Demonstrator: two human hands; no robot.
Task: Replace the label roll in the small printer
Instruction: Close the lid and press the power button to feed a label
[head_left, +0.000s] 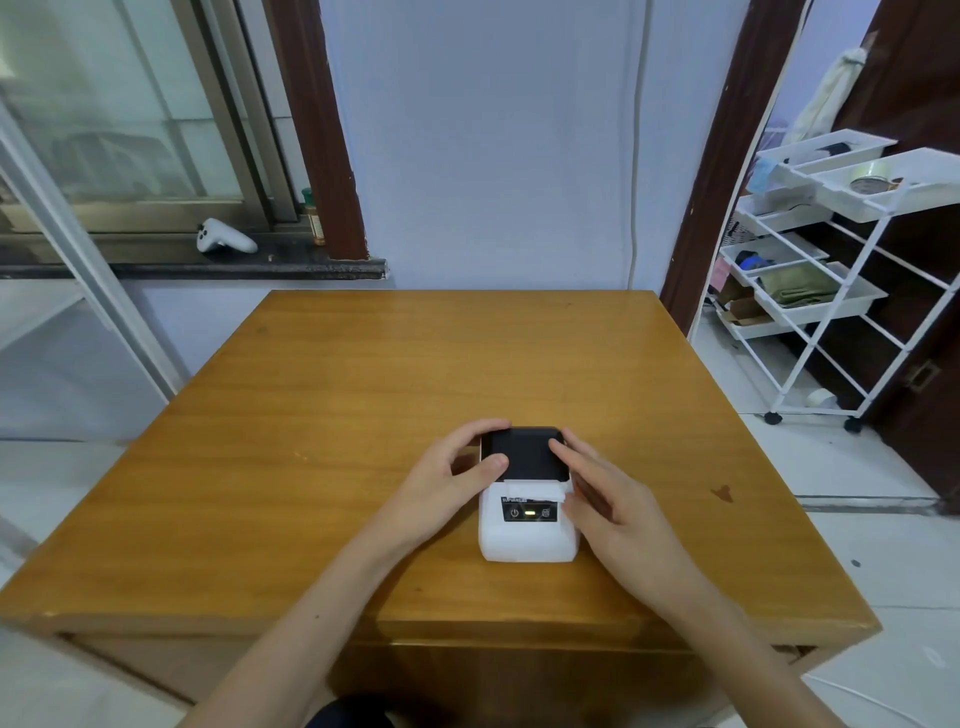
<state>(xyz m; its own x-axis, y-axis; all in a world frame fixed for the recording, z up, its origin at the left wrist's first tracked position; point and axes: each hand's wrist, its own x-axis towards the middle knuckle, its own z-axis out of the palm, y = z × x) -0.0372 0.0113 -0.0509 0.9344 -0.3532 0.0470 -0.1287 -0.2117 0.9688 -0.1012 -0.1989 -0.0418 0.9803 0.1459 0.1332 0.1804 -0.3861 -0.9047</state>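
1. A small white printer (527, 512) with a dark lid (523, 453) sits on the near half of a wooden tabletop (363, 415), a little right of centre. A strip of white label paper (535, 489) shows at the slot below the lid, and a small light (530, 514) glows on the front panel.
2. The left hand (457, 478) curls round the lid's left edge, thumb on its top and fingers at the far corner. The right hand (618, 514) lies along the printer's right side, fingers loosely spread, a fingertip touching the lid's right edge (neither hand carries anything loose).
3. The lid looks shut, so the step in hand reads either as opening it to reach the roll or as pressing it closed; which cannot be told. If opening, the next move calls for finding the catch while steadying the body.
4. Hidden: the roll inside, any release catch, and the small panel lettering, too fine to read. No spare roll is visible on the tabletop.
5. Beyond: a white cart (831, 260) at right, a white controller (224, 237) on the windowsill.
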